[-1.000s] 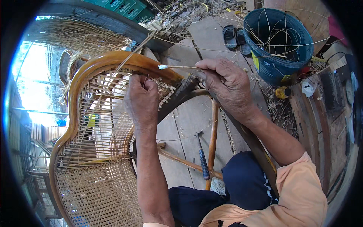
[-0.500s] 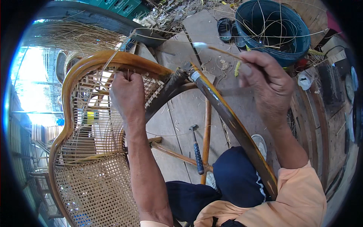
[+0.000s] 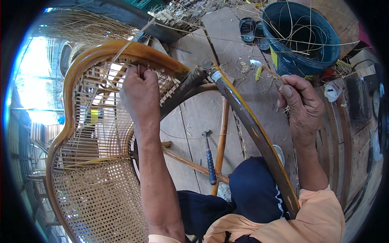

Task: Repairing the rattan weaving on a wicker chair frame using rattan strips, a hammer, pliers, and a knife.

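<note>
A chair with a glossy brown wooden frame [image 3: 69, 97] stands tilted at the left. Its cane webbing [image 3: 97, 194] is densely woven low down and an open grid of strands higher up. My left hand [image 3: 141, 91] is closed in a pinch against the inside of the frame's upper rail; what its fingertips hold is hidden. A loose cane strand [image 3: 129, 43] crosses over that rail. Out to the right, my right hand [image 3: 302, 101] grips a thin stick [image 3: 272, 73] between thumb and fingers. White paste coats the stick's far tip [image 3: 256, 63].
A dark wooden chair part [image 3: 259, 137] slants beside my knee. On the floor lies a hammer [image 3: 209, 158] with a blue-black handle. Farther off are a dark teal bucket [image 3: 302, 65] trailing cane strands, sandals [image 3: 248, 30] and a cane bundle [image 3: 81, 30].
My right hand has moved right and downward, carrying the white-tipped stick farther from the chair. The left hand keeps its pinch at the rail. The whole view has shifted slightly.
</note>
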`<state>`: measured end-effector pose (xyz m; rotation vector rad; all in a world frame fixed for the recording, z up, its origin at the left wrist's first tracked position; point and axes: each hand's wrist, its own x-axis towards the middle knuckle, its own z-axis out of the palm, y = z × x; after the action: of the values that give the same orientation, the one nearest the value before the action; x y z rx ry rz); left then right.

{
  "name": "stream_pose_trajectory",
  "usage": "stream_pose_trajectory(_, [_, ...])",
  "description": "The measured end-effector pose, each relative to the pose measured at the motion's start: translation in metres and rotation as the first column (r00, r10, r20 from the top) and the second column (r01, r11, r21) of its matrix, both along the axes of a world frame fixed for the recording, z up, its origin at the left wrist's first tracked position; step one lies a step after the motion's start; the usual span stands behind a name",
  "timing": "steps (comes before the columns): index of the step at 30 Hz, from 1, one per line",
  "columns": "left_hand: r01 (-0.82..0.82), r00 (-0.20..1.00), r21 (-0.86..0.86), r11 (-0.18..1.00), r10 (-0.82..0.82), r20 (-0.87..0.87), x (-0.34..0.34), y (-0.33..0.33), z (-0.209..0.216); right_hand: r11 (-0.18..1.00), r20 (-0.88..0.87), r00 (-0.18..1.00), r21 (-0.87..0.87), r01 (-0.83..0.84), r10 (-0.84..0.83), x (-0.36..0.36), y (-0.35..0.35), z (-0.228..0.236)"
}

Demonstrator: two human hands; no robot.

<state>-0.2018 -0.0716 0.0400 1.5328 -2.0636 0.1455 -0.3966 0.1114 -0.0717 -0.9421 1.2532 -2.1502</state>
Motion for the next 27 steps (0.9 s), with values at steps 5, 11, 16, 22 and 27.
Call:
stream_pose_trajectory(5, [-0.016, 1.000, 0.026, 1.000, 0.017, -0.014, -0.004, 0.000, 0.005, 1.000, 0.051, 0.999, 0.000, 0.014, -0.014, 0.003, 0.000, 0.000])
stream_pose_trajectory(11, [-0.076, 0.991, 0.121, 0.990, 0.061, 0.119, -0.008, -0.019, 0.007, 0.998, 0.104, 0.993, 0.034, 0.050, -0.053, -0.006, 0.012, 0.001])
stream_pose_trajectory(16, [-0.061, 0.997, 0.099, 0.993, 0.056, 0.052, 0.006, -0.027, 0.005, 0.985, -0.046, 0.988, 0.084, 0.150, -0.147, -0.023, 0.028, 0.000])
stream_pose_trajectory(22, [0.039, 0.983, 0.011, 0.999, -0.036, -0.180, 0.016, -0.023, -0.018, 0.822, -0.360, 0.892, 0.394, 0.410, -0.272, -0.086, 0.096, -0.015])
stream_pose_trajectory(27, [0.080, 0.962, -0.160, 0.984, -0.118, -0.246, 0.011, -0.013, -0.023, 0.408, -0.681, 0.732, 0.660, 0.631, -0.031, -0.123, 0.114, -0.021])
